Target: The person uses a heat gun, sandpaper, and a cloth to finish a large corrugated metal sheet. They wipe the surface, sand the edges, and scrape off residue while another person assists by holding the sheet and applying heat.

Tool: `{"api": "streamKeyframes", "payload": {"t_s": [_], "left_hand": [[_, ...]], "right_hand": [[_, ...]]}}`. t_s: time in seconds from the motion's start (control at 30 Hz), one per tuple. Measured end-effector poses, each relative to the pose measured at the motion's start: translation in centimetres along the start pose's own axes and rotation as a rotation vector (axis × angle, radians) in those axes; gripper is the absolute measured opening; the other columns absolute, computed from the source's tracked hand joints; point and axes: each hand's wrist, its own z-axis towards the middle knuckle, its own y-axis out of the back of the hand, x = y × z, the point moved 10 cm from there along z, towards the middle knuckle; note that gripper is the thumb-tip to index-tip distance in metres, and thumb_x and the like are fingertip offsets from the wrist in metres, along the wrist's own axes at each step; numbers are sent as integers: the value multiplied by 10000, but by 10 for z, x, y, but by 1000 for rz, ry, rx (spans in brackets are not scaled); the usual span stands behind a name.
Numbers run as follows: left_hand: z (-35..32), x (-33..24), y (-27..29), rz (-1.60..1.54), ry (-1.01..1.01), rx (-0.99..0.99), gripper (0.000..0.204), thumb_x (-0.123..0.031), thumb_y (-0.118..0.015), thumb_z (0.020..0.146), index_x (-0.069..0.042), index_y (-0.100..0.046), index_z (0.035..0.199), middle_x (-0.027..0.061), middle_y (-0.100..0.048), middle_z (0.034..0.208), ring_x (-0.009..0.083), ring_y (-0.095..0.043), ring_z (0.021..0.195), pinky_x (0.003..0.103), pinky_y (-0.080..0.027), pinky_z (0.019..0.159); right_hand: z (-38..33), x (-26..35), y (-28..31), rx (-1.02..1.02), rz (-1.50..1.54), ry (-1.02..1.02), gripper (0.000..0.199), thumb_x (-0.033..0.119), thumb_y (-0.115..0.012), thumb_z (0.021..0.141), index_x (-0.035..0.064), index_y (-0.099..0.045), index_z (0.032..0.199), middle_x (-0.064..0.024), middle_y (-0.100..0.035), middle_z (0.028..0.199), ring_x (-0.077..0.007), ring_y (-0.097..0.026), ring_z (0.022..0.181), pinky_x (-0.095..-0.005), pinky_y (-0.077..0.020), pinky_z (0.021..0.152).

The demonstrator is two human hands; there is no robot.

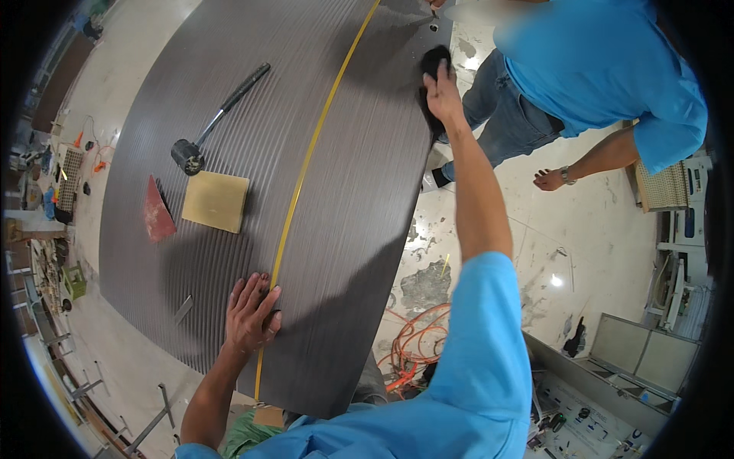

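A large dark grey panel (pixel 229 46) with fine ribs spreads out in front of me. Along it runs a thin yellow strip (pixel 304 164). My left hand (pixel 251 315) lies flat on the panel, fingers stretched, its fingertips beside the strip. Stretched far forward, my right hand (pixel 443 93) grips a black cloth-like thing (pixel 436 56) at the panel's right edge; its exact kind is unclear. Left of the strip are a rubber mallet (pixel 188 156), a yellow block (pixel 215 200), a dull red triangular piece (pixel 157 209) and a small grey flat strip (pixel 183 310).
At the far right stands another person in a blue shirt (pixel 604 69), one hand (pixel 548 180) hanging beside the panel. An orange hose (pixel 417 336) lies coiled on the floor. A metal box with tools (pixel 604 413) sits lower right. Equipment and racks (pixel 65 187) line the left side.
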Motion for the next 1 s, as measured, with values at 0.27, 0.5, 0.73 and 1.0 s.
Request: {"api": "streamKeyframes", "payload": {"t_s": [0.27, 0.5, 0.73, 1.0], "left_hand": [[5, -18, 11, 85, -27, -16, 658, -136, -665, 798, -95, -489, 1430, 185, -494, 1495, 350, -398, 1453, 548, -289, 1181], [-2, -15, 22, -24, -17, -133, 507, -183, -648, 812, 1, -636, 1285, 239, -578, 1359, 393, -464, 1371, 561, -341, 1140], [-73, -116, 43, -359, 270, -57, 439, -158, -651, 875, -10, -622, 1287, 232, -602, 1290, 418, -598, 1149, 537, -444, 1042], [-247, -127, 40, -1024, 821, -607, 259, -163, -632, 982, -32, -672, 1201, 173, -645, 1225, 285, -640, 1062, 326, -504, 898]], "right_hand": [[-294, 122, 63, 49, 323, -307, 686, 190, -494, 1042, -153, -155, 1531, -351, -214, 1595, -450, -239, 1492, -451, -191, 1229], [-649, 243, 115, 738, 361, -723, 745, 477, -639, 948, -169, -494, 1289, -405, -560, 1241, -505, -583, 1171, -523, -477, 986], [-643, 263, 187, 875, 201, -119, 496, 462, -646, 942, -33, -622, 919, -265, -659, 795, -466, -674, 793, -550, -534, 649], [-588, 380, 190, 924, 149, 492, 470, 359, -646, 935, 7, -632, 1246, -277, -536, 1361, -468, -474, 1294, -595, -214, 1176]]}}
